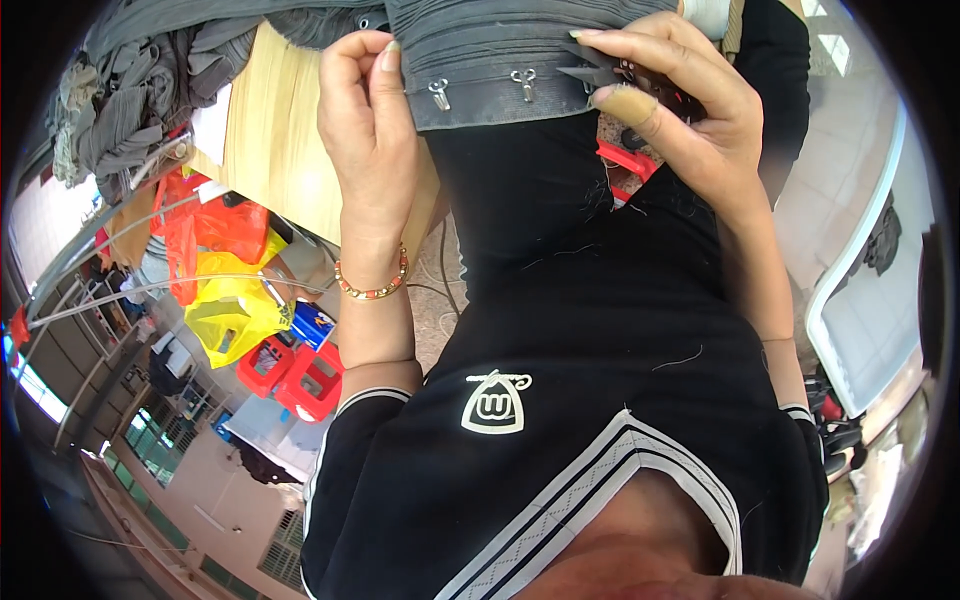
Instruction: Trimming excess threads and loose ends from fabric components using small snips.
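A grey pleated cloth [480, 50] lies over my lap, its flat hemmed edge toward me. Two silver metal hooks [523, 85] are fixed along that edge. My left hand [368, 120] pinches the cloth's left edge between thumb and fingers. At the right end of the hem, my right hand [690, 105] is closed around small dark thread snips [597, 70], whose pointed blades face left, parted, beside the cloth. A tan covering wraps the right thumb. The snips' handle is mostly hidden by the palm.
A light wooden table [285, 130] stands at the left, with grey cloths [190, 80] heaped beyond it. Red and yellow plastic bags [235, 300] hang beside it, above red stools [310, 385]. A white-rimmed tray or bin [870, 250] is at the right.
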Demonstrator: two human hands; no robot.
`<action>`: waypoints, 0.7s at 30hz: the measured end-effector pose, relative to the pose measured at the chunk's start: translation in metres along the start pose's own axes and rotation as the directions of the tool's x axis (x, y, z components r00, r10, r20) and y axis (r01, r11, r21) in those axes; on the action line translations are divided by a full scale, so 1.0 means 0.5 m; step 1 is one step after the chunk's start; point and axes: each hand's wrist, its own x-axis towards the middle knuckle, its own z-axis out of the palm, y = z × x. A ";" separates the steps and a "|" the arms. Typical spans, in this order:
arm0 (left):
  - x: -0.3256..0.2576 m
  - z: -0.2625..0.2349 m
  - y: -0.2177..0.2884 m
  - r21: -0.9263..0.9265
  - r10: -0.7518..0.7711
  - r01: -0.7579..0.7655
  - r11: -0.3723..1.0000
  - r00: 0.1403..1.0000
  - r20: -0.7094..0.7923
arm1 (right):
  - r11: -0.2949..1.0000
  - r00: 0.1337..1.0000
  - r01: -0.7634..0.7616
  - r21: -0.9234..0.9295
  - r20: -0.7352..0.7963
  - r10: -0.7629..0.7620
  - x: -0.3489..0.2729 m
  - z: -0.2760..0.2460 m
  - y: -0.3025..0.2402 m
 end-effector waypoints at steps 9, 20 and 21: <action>0.011 -0.021 -0.059 0.018 -0.115 0.114 0.993 0.992 0.049 | 0.986 0.986 0.164 -0.030 0.019 -0.163 0.026 0.019 0.003; 0.018 -0.037 0.007 0.085 -0.080 0.080 0.993 0.997 0.003 | 0.990 0.993 0.108 -0.096 0.058 -0.102 0.026 0.018 -0.019; 0.019 -0.037 0.017 0.078 -0.082 0.082 0.994 0.997 -0.004 | 0.989 0.992 0.111 -0.101 0.066 -0.105 0.024 0.019 -0.017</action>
